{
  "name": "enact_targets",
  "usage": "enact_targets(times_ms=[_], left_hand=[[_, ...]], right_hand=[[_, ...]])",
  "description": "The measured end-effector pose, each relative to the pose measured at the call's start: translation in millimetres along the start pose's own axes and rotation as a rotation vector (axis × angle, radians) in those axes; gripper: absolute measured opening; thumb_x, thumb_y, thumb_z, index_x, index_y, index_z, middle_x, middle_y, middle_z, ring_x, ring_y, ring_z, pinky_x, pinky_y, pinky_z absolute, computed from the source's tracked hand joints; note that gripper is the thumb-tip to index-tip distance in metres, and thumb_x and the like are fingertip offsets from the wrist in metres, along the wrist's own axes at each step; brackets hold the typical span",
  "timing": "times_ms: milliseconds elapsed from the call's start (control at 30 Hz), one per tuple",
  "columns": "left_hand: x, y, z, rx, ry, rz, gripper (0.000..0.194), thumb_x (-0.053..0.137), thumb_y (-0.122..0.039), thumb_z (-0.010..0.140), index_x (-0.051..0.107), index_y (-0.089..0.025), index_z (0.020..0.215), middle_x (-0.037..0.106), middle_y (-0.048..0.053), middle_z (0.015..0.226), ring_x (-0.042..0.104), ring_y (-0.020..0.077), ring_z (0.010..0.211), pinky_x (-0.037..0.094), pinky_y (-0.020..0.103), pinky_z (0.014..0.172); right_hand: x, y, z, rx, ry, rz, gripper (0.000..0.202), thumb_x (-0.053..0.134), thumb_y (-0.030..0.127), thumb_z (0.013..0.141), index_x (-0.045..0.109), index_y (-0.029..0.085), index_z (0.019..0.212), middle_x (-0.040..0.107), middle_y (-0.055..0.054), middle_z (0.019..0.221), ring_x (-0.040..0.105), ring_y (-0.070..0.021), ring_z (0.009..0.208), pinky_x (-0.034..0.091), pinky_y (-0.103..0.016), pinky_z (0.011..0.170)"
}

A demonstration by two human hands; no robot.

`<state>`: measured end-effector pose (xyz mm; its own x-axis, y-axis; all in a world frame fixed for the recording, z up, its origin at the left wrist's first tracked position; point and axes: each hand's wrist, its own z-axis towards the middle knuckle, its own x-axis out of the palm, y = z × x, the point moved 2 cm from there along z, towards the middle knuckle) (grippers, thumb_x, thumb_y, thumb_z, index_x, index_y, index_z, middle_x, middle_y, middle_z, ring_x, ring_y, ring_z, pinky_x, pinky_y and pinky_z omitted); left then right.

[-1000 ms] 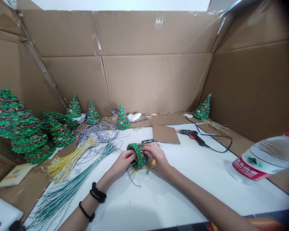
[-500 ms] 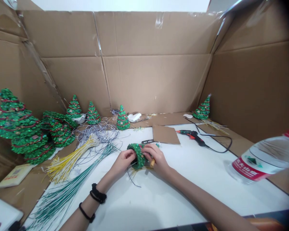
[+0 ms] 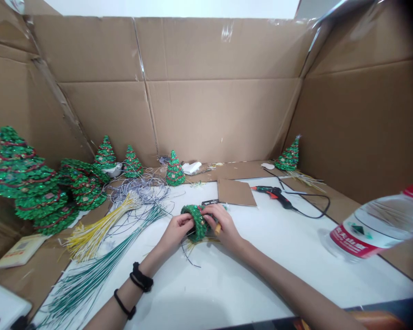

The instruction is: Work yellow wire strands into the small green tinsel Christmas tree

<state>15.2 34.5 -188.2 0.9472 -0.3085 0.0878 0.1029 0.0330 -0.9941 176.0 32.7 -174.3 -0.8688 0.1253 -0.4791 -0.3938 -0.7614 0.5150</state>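
A small green tinsel tree (image 3: pixel 197 223) lies on its side at the middle of the white board, its open base facing left. My left hand (image 3: pixel 177 230) is closed on the rim of that base, thumb and fingers pinched together. On the tree's right part, my right hand (image 3: pixel 222 224) has its fingers closed, with a short wooden handle (image 3: pixel 218 228) held in the same hand. What the handle belongs to is hidden. A dark thin wire (image 3: pixel 192 262) hangs below the tree, and pale yellow strands lie beneath it.
Green wires (image 3: pixel 103 261) and yellow wires (image 3: pixel 101 229) lie left, near several green trees (image 3: pixel 37 183). A cardboard square (image 3: pixel 237 192) and a glue gun (image 3: pixel 275 195) with its cable are behind right. A large bottle (image 3: pixel 368 227) lies tilted at the right.
Both hands keep nearly the same place and grip on the tree. The whole view has shifted very slightly.
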Motion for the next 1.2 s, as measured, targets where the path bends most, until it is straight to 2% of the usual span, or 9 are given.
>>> enact_targets(times_ms=[133,367,633,867,1200], left_hand=[[0.0,-1.7,-0.8,0.013,-0.03,0.046,0.025,0.063,-0.034,0.071,0.063,-0.011,0.064,0.051,-0.002,0.057,0.042,0.0096,0.057,0.033,0.02,0.055],[0.2,-0.7,-1.4,-0.013,-0.033,0.078,0.028,0.059,-0.036,0.071,0.055,-0.012,0.059,0.043,-0.003,0.055,0.036,0.0086,0.055,0.028,0.02,0.053],[3.0,-2.2,-2.0,-0.025,-0.043,0.085,0.028,0.058,-0.037,0.07,0.05,-0.013,0.057,0.039,-0.005,0.053,0.032,0.0079,0.054,0.026,0.02,0.051],[3.2,-2.2,-2.5,-0.04,-0.05,0.086,0.028,0.057,-0.036,0.069,0.045,-0.015,0.055,0.034,-0.006,0.05,0.028,0.0068,0.05,0.022,0.02,0.048],[3.3,6.4,-0.5,-0.07,-0.034,0.004,0.023,0.058,-0.034,0.069,0.053,-0.013,0.062,0.039,-0.006,0.052,0.03,0.006,0.049,0.023,0.019,0.048]], right_hand=[[-1.0,1.5,-0.7,-0.057,-0.01,-0.036,0.014,0.044,0.019,0.092,0.058,0.022,0.095,0.064,-0.005,0.09,0.055,-0.0184,0.083,0.043,-0.033,0.073],[-2.8,0.6,-4.4,-0.19,-0.039,-0.1,0.013,0.049,0.013,0.088,0.058,0.021,0.095,0.065,-0.006,0.09,0.054,-0.018,0.079,0.044,-0.033,0.07],[-1.8,-2.2,-5.0,-0.211,-0.063,-0.118,0.013,0.055,0.014,0.086,0.061,0.021,0.093,0.066,-0.006,0.09,0.054,-0.0183,0.079,0.045,-0.034,0.07],[-1.4,-0.7,-6.1,-0.175,-0.092,-0.043,0.011,0.057,0.015,0.085,0.064,0.022,0.091,0.064,-0.006,0.089,0.055,-0.0182,0.081,0.046,-0.034,0.07],[2.0,-2.0,-8.0,-0.137,-0.108,-0.008,0.009,0.057,0.02,0.085,0.065,0.022,0.089,0.063,-0.005,0.087,0.056,-0.0182,0.08,0.045,-0.035,0.071]])
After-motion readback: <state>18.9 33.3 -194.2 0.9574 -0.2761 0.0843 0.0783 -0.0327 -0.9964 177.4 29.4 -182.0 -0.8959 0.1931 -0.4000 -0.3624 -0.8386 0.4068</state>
